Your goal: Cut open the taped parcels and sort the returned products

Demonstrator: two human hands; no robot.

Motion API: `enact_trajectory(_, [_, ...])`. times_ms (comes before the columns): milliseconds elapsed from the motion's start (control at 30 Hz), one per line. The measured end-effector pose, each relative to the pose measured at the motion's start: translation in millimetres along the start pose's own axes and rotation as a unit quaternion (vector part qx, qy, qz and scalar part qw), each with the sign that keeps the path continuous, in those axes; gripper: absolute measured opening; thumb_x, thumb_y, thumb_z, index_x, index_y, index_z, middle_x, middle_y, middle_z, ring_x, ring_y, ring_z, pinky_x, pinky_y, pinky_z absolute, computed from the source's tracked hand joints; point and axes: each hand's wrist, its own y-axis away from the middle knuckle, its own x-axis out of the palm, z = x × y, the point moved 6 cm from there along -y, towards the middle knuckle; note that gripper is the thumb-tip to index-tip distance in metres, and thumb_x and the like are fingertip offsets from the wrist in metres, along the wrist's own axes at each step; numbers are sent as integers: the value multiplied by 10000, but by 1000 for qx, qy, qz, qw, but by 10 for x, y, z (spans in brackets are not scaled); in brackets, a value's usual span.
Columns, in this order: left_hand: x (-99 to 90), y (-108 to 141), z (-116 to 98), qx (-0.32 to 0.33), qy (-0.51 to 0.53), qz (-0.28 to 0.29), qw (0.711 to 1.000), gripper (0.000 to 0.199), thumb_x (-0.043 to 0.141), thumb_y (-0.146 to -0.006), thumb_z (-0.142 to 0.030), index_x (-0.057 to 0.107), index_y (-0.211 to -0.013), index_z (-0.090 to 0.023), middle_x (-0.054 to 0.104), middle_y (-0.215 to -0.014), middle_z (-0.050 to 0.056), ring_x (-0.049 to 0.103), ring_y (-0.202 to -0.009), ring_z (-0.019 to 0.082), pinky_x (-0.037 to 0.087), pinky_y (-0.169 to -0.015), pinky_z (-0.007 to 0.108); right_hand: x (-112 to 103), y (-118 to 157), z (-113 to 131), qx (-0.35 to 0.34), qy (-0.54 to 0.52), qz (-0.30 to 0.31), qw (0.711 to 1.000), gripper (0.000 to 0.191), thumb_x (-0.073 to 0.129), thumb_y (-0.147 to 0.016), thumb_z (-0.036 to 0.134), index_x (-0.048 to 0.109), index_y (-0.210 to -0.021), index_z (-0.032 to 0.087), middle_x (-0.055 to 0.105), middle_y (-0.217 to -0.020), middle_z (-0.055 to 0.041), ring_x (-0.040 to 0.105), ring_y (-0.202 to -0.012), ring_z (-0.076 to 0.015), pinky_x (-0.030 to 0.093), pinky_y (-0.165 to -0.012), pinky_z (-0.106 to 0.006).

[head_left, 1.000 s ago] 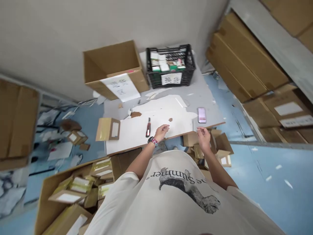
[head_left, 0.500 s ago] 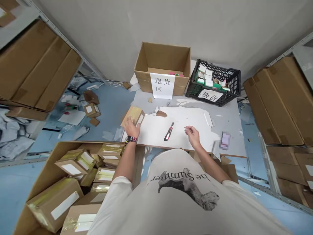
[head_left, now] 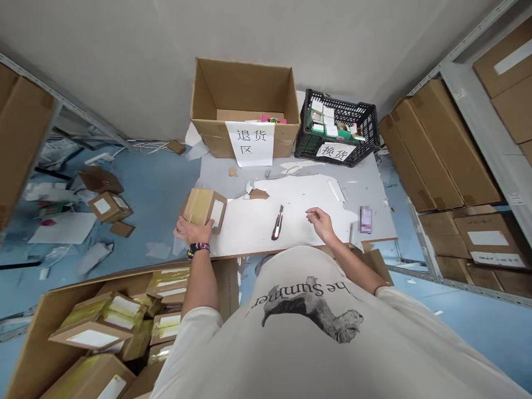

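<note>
The taped box rests at the left end of the worktop, where I have the left hand with its grip closed around the box's near side. My right hand holds nothing, its fingers loosely bent, nearest to the utility knife. As I judge it, work on this box has barely begun: its tape looks uncut. Remaining: several taped parcels in the large carton, lower left
</note>
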Motion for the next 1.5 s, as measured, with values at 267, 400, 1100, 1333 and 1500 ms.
enact_trajectory(267, [-110, 117, -309, 27, -31, 21, 999, 1207, 931, -716, -513, 387, -1703, -81, 530, -1673, 325, 476, -1598, 528, 349, -1360, 706, 72, -101, -41, 0, -9, 17, 1000, 224, 785, -820, 457, 829, -956, 285, 779, -892, -12, 682, -849, -216, 593, -889, -385])
enact_trajectory(400, [-56, 273, -925, 163, -6, 49, 985, 1208, 945, -718, -514, 422, -1727, -105, 527, -1700, 276, 458, -1627, 481, 320, -1412, 630, 123, -175, -59, -2, -5, 31, 1000, 160, 768, -832, 409, 822, -935, 299, 781, -895, -2, 688, -834, -213, 589, -890, -383])
enact_trajectory(1100, [1888, 2021, -3092, 506, 38, 312, 804, 1201, 932, -803, -258, 362, -1859, -216, 442, -1837, 214, 319, -1732, 499, 271, -1461, 690, -1411, -174, -869, 63, -18, -126, 990, 302, 698, -822, 501, 778, -1000, 271, 778, -909, -25, 706, -860, -233, 603, -907, -404])
enact_trajectory(1333, [2101, 1924, -2783, 485, 24, 326, 811, 1259, 888, -872, -246, 171, -1902, -143, 283, -1942, 259, 262, -1825, 441, 200, -1509, 652, -1387, -577, -926, 40, 53, -91, 994, 309, 641, -886, 464, 795, -1061, 261, 820, -1107, -78, 741, -1009, -272, 617, -1021, -447])
enact_trajectory(1500, [2121, 1810, -2793, 465, 43, 323, 823, 1241, 909, -839, -192, 255, -1893, -176, 268, -1953, 236, 260, -1822, 468, 233, -1509, 654, -1274, -920, -945, 26, 101, -56, 993, 337, 639, -906, 375, 813, -1166, 251, 818, -1251, -103, 756, -1097, -283, 608, -1115, -473])
